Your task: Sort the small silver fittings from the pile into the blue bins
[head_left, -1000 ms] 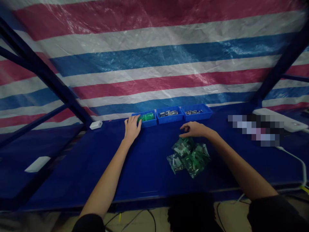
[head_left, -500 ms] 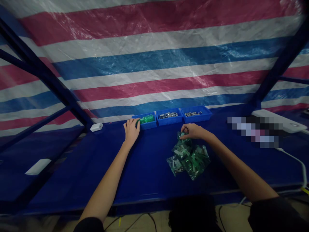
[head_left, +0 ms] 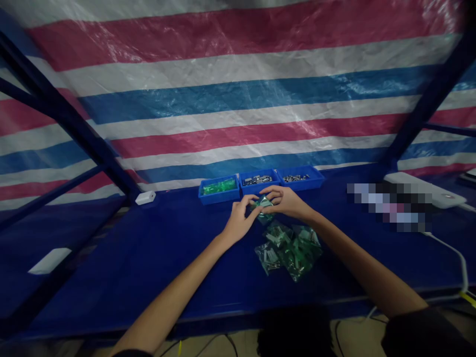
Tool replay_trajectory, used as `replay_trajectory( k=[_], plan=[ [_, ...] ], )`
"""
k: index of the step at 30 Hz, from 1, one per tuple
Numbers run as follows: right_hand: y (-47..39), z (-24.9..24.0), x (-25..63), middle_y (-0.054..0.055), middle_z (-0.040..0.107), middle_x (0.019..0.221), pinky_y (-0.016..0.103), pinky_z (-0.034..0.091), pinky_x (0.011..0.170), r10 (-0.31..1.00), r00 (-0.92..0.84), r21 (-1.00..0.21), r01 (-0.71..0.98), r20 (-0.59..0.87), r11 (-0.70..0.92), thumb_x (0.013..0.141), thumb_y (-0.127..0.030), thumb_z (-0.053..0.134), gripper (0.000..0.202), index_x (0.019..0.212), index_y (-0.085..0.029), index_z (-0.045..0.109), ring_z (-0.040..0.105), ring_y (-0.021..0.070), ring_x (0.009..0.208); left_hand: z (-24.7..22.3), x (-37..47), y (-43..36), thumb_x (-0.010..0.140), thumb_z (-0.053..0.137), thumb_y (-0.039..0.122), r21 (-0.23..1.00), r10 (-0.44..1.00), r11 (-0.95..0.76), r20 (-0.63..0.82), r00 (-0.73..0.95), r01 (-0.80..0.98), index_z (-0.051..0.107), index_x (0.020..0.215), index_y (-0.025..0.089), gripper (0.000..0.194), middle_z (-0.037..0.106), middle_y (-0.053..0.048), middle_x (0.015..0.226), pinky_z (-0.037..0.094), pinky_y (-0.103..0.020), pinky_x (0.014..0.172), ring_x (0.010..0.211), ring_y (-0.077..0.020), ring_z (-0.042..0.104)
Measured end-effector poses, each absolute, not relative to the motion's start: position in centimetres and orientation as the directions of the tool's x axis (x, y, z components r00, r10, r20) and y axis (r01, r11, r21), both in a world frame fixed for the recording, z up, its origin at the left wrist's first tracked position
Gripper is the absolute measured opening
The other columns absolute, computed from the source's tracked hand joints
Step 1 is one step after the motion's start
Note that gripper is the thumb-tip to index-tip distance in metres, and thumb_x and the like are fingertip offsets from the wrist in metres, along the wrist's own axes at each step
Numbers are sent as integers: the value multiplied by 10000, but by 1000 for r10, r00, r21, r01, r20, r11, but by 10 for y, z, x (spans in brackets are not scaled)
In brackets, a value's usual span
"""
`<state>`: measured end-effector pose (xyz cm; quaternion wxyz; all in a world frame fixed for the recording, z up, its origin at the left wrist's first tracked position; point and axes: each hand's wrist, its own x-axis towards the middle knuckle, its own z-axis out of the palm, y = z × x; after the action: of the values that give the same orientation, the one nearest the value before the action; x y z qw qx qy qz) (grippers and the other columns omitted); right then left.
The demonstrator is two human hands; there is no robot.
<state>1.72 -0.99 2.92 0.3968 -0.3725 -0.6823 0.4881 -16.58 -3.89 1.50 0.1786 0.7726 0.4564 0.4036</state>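
Observation:
A small green-tinted plastic bag (head_left: 265,202) is held up between my two hands, just in front of the blue bins. My left hand (head_left: 240,218) pinches its left side with thumb and fingers. On the other side, my right hand (head_left: 284,202) grips the bag's right edge with curled fingers. Something pale shows inside the bag, too small to name. Nearer to me lies a pile of similar green bags (head_left: 297,258) with metal pieces and pale strips in them. The left blue bin (head_left: 219,197) contains green plastic bags.
Two more blue bins, the middle bin (head_left: 260,189) and the right bin (head_left: 303,184), hold small metal parts. A white box (head_left: 145,198) sits at the back left of the blue table (head_left: 148,277). To the right are a white device (head_left: 427,188) and a white cable (head_left: 455,253).
My left hand has left the left bin and come right to the small bag. My right hand has lifted the bag away from the pile, up and to the left.

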Motion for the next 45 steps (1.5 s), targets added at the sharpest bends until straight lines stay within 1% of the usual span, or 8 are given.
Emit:
replay_trajectory(
  k=[7, 10, 14, 18, 23, 29, 35, 45],
  plan=[
    [-15, 34, 15, 24, 656, 824, 325, 541, 738, 863, -475, -975, 39, 175, 219, 464, -263, 825, 616, 1036, -196, 606, 637, 175, 787, 18, -165, -38, 800, 569, 329, 857, 908, -419, 404, 115, 300, 569, 937, 192, 193, 569, 25, 689, 382, -229, 634, 663, -116, 532],
    [-13, 29, 13, 35, 673, 813, 333, 542, 719, 885, -427, -965, 88, 189, 249, 550, -306, 783, 474, 982, -183, 633, 641, 170, 747, 18, -165, -37, 793, 576, 324, 873, 902, -424, 430, 30, 240, 533, 853, 180, 161, 560, 24, 683, 389, -225, 642, 665, -111, 535],
    [-13, 27, 11, 45, 685, 811, 346, 523, 729, 882, -333, -899, 169, 333, 403, 675, -346, 694, 250, 861, -181, 671, 637, 175, 747, 20, -165, -37, 784, 593, 320, 793, 845, -516, 532, 42, 324, 521, 814, 191, 151, 593, 1, 788, 408, -249, 712, 757, -128, 558],
    [-18, 31, 11, 42, 691, 885, 383, 461, 850, 758, -354, -710, 283, 548, 645, 736, -299, 650, 103, 793, -227, 698, 621, 204, 891, 24, -170, -39, 779, 608, 311, 643, 788, -593, 587, 186, 486, 564, 824, 217, 113, 651, -23, 896, 396, -335, 836, 883, -174, 582],
    [-21, 28, 9, 22, 701, 898, 405, 402, 902, 678, -430, -530, 423, 596, 735, 783, -255, 606, 94, 763, -260, 698, 613, 213, 948, 25, -176, -38, 766, 629, 327, 468, 737, -638, 602, 308, 612, 605, 806, 236, 102, 664, -25, 993, 349, -401, 914, 1004, -207, 558],
    [-20, 24, 7, 27, 699, 868, 286, 489, 729, 765, -309, -655, 395, 566, 644, 789, -346, 596, 221, 966, -227, 652, 642, 152, 717, 29, -186, -27, 759, 629, 360, 563, 763, -533, 642, 72, 631, 620, 762, 222, 139, 661, -7, 816, 394, -360, 850, 839, -183, 585],
    [-16, 24, 9, 24, 683, 784, 271, 490, 688, 803, -249, -706, 385, 541, 595, 822, -342, 529, 222, 963, -209, 638, 638, 144, 684, 33, -229, 1, 760, 602, 333, 686, 717, -478, 666, -207, 549, 588, 873, 190, 183, 644, -26, 851, 438, -275, 732, 814, -159, 603],
    [-14, 26, 12, 11, 686, 711, 260, 473, 648, 814, -315, -701, 414, 489, 581, 846, -369, 477, 241, 905, -209, 649, 635, 141, 627, 9, -291, 32, 746, 563, 324, 694, 771, -418, 612, -177, 586, 595, 891, 175, 210, 648, -57, 922, 465, -311, 818, 873, -178, 607]
  ],
)
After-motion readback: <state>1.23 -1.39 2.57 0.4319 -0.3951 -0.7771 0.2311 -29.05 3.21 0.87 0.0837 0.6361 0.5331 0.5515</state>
